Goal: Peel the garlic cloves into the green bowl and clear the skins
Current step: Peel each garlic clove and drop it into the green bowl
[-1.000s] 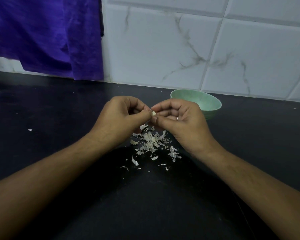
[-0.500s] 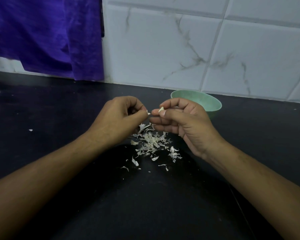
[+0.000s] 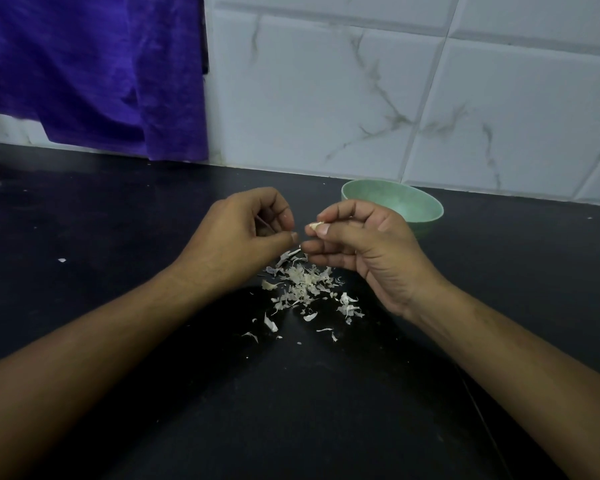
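Note:
My right hand (image 3: pixel 368 244) pinches a small pale garlic clove (image 3: pixel 315 226) between thumb and forefinger, just above the counter. My left hand (image 3: pixel 243 237) is curled beside it, thumb tip a short gap from the clove; I see nothing clearly held in it. Below both hands lies a loose pile of white garlic skins (image 3: pixel 305 284) on the black counter. The green bowl (image 3: pixel 420 206) stands behind my right hand, near the wall; its inside is mostly hidden from this angle.
The black counter (image 3: pixel 118 237) runs to a white marbled tile wall (image 3: pixel 361 98). A purple cloth (image 3: pixel 94 71) hangs at the back left. A stray skin flake (image 3: pixel 62 260) lies far left.
My hands have drawn slightly apart. The clove, held between both sets of fingertips a second ago, is now in the right hand alone, which has lifted a little towards the bowl.

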Motion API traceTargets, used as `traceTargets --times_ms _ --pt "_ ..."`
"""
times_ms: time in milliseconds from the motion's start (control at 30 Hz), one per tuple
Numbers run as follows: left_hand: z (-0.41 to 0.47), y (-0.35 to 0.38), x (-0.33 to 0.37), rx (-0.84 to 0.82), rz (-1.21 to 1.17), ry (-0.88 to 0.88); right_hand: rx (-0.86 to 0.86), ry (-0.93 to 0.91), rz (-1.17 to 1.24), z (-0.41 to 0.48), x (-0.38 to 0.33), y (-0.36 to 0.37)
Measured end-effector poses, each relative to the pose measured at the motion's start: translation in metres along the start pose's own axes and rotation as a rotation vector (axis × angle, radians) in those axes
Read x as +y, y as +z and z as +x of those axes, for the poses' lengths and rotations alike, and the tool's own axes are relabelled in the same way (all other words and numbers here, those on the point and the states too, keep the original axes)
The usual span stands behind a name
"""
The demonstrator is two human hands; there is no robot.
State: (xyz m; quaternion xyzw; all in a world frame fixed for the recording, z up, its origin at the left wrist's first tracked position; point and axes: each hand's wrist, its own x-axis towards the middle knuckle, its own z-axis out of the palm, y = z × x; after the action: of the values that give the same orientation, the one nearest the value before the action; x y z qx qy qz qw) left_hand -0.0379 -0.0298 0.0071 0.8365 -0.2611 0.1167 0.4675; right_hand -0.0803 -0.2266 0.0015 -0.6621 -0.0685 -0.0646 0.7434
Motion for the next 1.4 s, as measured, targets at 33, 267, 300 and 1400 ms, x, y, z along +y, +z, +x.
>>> traceTargets --times_ms 33,267,300,1400 --pt "0.0002 -0.0001 -0.0004 -0.004 -0.010 0.007 0.002 -0.006 -0.011 0.0002 0.0009 0.0001" --pt "-0.0026 -0.0002 0.0048 -0.048 -0.033 0.078 -0.014 -0.035 -0.056 0.0007 0.0040 -0.0026" --pt "-0.0020 -0.0014 0.0046 -0.049 -0.027 0.076 -0.023 -0.038 -0.070 0.0002 0.0036 -0.0028" --pt "-0.0040 0.0019 0.0063 0.008 -0.118 -0.068 -0.035 -0.077 -0.071 -0.0025 0.0071 0.0032"
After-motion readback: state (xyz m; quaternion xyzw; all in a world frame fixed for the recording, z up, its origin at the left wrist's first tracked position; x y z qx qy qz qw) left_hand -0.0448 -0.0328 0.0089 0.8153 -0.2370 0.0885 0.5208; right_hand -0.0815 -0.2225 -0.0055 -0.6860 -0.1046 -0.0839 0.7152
